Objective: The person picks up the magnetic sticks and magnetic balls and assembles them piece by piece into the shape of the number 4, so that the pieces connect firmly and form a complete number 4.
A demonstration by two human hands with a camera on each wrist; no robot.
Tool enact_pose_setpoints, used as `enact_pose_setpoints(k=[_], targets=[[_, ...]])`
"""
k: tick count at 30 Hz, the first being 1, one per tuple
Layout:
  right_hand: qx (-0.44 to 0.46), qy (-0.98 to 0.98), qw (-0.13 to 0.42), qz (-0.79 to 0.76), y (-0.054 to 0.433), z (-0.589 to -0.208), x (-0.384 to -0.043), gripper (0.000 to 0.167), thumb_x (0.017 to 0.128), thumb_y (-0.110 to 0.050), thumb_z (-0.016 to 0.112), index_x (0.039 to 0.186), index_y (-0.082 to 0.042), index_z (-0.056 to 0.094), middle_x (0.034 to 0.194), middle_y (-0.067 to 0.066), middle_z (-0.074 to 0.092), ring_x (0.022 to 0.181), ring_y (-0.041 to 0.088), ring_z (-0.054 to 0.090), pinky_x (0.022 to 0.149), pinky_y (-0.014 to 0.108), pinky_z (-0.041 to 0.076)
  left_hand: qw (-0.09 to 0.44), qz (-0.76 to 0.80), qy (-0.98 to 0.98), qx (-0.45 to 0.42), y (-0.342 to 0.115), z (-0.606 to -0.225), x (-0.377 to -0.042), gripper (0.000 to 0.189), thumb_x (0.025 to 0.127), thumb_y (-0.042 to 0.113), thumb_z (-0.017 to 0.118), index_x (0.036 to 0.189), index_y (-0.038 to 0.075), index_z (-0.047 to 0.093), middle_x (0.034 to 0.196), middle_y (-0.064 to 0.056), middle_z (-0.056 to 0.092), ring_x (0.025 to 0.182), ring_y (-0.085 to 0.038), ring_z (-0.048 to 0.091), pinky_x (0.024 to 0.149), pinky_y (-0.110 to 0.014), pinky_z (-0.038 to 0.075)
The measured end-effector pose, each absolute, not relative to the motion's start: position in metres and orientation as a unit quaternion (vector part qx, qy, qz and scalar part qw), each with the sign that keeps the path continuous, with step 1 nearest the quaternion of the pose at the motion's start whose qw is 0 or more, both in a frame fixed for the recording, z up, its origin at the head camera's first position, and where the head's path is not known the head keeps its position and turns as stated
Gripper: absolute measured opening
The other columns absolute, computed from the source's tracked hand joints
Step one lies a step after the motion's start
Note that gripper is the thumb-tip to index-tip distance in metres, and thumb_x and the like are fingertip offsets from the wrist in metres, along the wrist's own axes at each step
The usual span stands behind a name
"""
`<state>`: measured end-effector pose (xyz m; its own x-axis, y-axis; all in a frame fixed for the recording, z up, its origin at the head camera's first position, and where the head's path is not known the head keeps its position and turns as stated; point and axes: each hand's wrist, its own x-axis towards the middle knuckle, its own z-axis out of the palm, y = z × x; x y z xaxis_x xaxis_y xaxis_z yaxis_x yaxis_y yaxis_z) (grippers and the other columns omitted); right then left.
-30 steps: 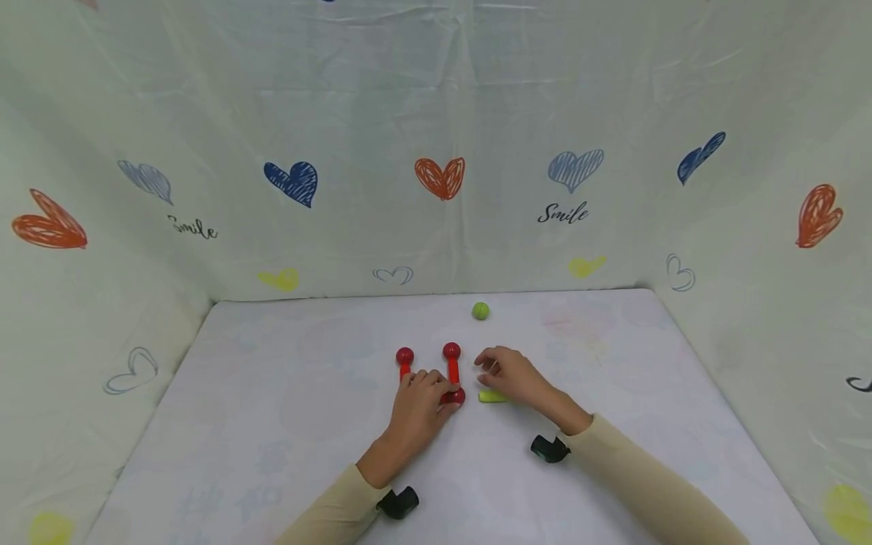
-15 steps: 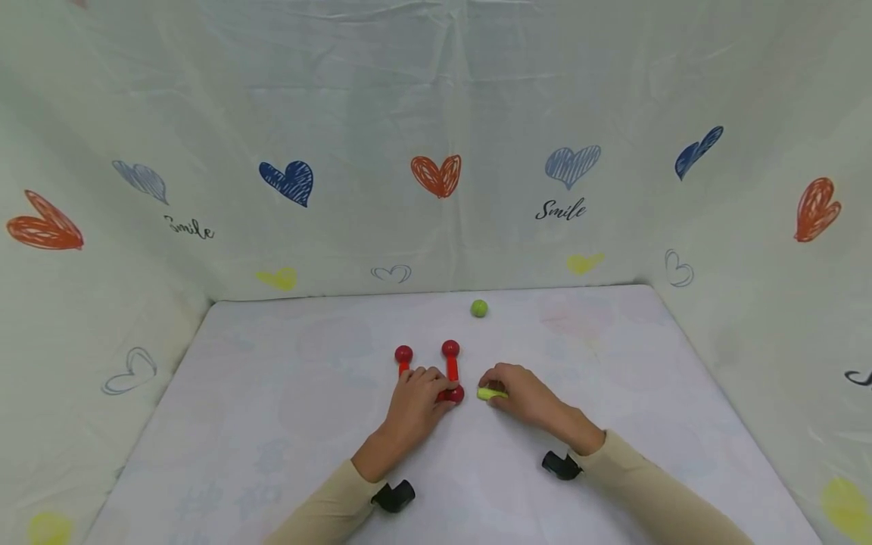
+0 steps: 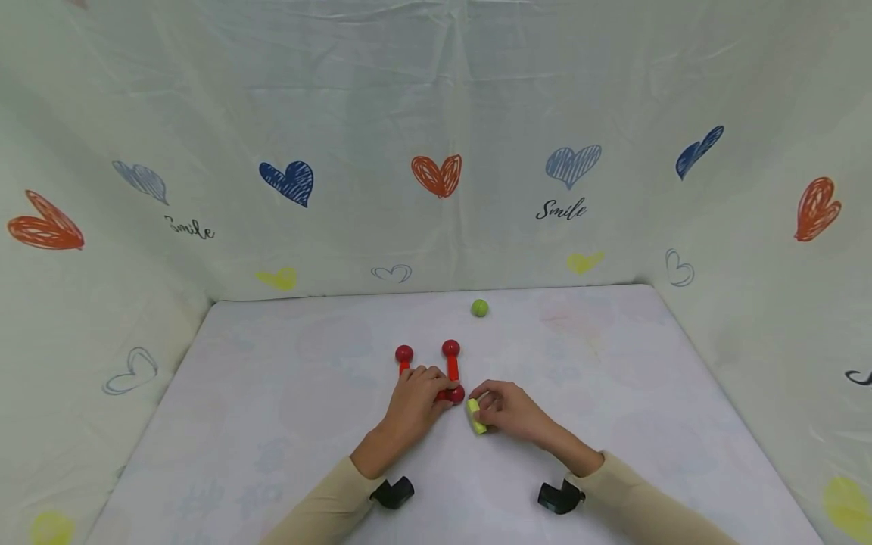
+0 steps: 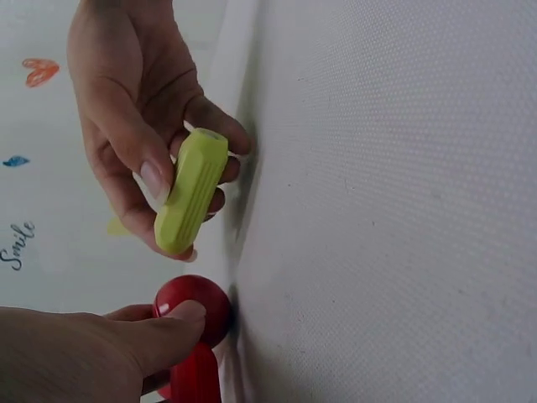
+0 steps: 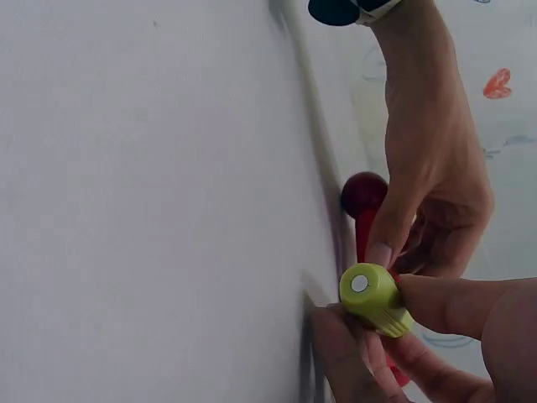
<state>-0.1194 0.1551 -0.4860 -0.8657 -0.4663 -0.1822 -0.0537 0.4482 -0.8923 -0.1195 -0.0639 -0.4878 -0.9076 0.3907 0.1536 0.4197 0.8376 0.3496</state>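
In the head view my left hand (image 3: 412,401) is over the near side of a red assembly of balls and rods lying on the table. Its thumb and fingers pinch a red ball (image 4: 195,306) at the near right corner, beside a red rod (image 4: 196,374). Two farther red balls, one at the left (image 3: 404,354) and one at the right (image 3: 451,347), top two red rods; the left hand hides part of the assembly. Between thumb and fingers, my right hand (image 3: 512,411) holds a ridged yellow-green rod (image 4: 193,193), tilted and just apart from the corner ball. A pale round disc (image 5: 360,283) marks the rod's end.
Farther back on the white table (image 3: 306,454) sits a green ball (image 3: 480,308). A pale cloth (image 3: 354,113) printed with hearts rises behind and at both sides. Black wrist cameras stick out under the left sleeve (image 3: 334,492) and the right sleeve (image 3: 633,496).
My right hand has closed on the yellow-green rod, turned it from lying sideways to pointing toward me, and moved it nearer the corner ball. The left hand keeps its place.
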Motion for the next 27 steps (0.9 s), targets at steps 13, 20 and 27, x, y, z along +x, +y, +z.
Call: enact_pose_setpoints(k=[13, 20, 27], targets=[[-0.125, 0.818, 0.183, -0.531, 0.139, -0.496, -0.107, 0.027, 0.091, 0.000, 0.075, 0.116, 0.008, 0.068, 0.086, 0.003, 0.067, 0.070, 0.012, 0.063, 0.063, 0.021, 0.054, 0.034, -0.206, -0.954, -0.214, -0.065, -0.487, -0.120, 0.038, 0.085, 0.017, 0.091, 0.121, 0.016, 0.081, 0.107, 0.001, 0.074, 0.100, -0.019, 0.064, 0.089, -0.038, 0.048], [-0.091, 0.830, 0.167, -0.525, 0.133, -0.497, -0.101, 0.026, 0.090, -0.001, 0.078, 0.112, 0.008, 0.069, 0.089, 0.004, 0.069, 0.072, 0.013, 0.067, 0.064, 0.021, 0.055, 0.031, -0.208, -0.954, -0.214, -0.065, -0.488, -0.120, 0.036, 0.084, 0.014, 0.090, 0.120, 0.016, 0.082, 0.104, 0.001, 0.073, 0.099, -0.019, 0.064, 0.088, -0.038, 0.047], [-0.088, 0.833, 0.147, -0.526, 0.130, -0.494, -0.099, 0.028, 0.089, -0.002, 0.080, 0.110, 0.004, 0.064, 0.088, 0.005, 0.072, 0.073, 0.015, 0.067, 0.065, 0.022, 0.054, 0.034, -0.210, -0.954, -0.214, -0.065, -0.488, -0.121, 0.035, 0.084, 0.013, 0.090, 0.118, 0.015, 0.082, 0.103, 0.001, 0.073, 0.097, -0.019, 0.064, 0.087, -0.038, 0.046]])
